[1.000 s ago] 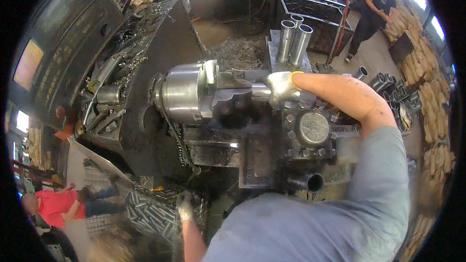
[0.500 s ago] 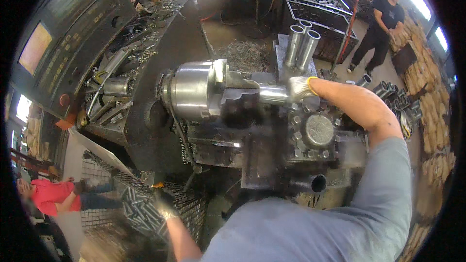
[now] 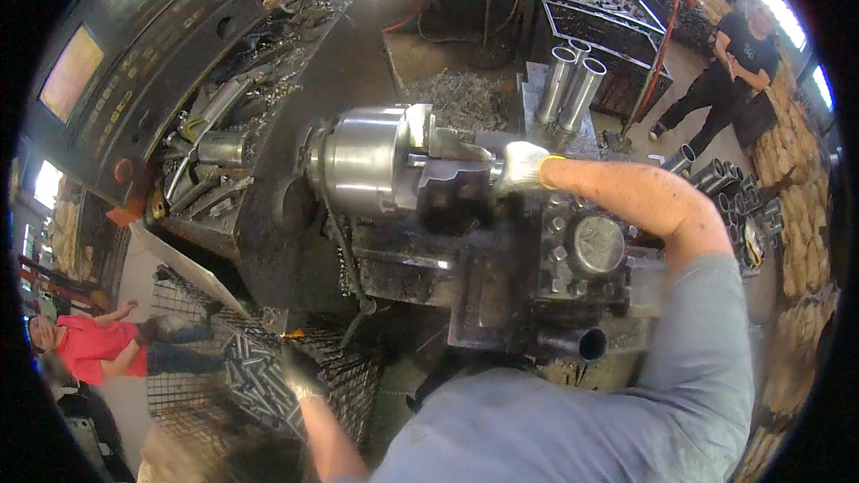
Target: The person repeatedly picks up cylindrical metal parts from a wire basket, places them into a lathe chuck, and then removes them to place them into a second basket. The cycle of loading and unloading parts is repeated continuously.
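My right hand [image 3: 522, 167], in a white knit glove with a yellow cuff, is closed round the right end of a metal tube [image 3: 498, 166]. Only a short bit of the tube shows; the glove and a dark tool block [image 3: 455, 190] hide the rest. To its left sits the shiny lathe chuck [image 3: 365, 161], its jaws facing the tube. Low on the left, my left hand [image 3: 306, 379] wears a glove with darkened fingers. It is beside a wire basket [image 3: 344, 385], and its fingers blend into the dark background, so their grip is unclear.
Three upright tubes [image 3: 573, 85] stand behind the tool post [image 3: 595, 246]. A dark tube [image 3: 586, 344] juts out in front. Small metal rods [image 3: 259, 380] lie at lower left. One person [image 3: 738, 63] stands at far right, another in red [image 3: 94, 346] at left. More tubes [image 3: 716, 179] stand right.
My right hand has moved left toward the chuck with the tube, and less of the tube shows now. My left hand stays almost in place. The view has shifted slightly.
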`<action>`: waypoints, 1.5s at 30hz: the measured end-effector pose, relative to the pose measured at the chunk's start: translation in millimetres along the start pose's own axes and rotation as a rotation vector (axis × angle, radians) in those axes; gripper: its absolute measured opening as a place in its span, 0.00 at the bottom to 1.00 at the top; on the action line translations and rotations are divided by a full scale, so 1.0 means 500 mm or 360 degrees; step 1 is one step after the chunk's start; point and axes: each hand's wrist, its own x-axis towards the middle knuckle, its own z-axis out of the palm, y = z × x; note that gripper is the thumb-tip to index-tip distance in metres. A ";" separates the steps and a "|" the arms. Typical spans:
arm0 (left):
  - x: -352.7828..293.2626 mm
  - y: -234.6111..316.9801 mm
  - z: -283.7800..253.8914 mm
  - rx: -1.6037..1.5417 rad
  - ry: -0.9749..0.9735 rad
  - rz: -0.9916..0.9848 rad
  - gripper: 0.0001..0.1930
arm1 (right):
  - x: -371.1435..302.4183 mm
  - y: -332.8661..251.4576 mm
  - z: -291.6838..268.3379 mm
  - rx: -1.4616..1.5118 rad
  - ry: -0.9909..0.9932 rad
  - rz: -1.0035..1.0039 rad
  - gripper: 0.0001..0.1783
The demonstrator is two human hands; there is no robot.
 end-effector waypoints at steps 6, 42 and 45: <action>0.006 0.062 0.012 -0.0236 -0.0194 -0.0305 0.28 | 0.026 0.001 0.000 0.0385 -0.0040 -0.0117 0.24; 0.001 0.733 0.701 0.2873 0.0568 0.2040 0.40 | -0.767 -0.122 0.228 0.1344 0.1625 0.0786 0.15; -0.015 0.744 0.717 0.2867 0.0459 0.1947 0.38 | -0.804 -0.135 0.260 0.1152 0.1658 0.0605 0.16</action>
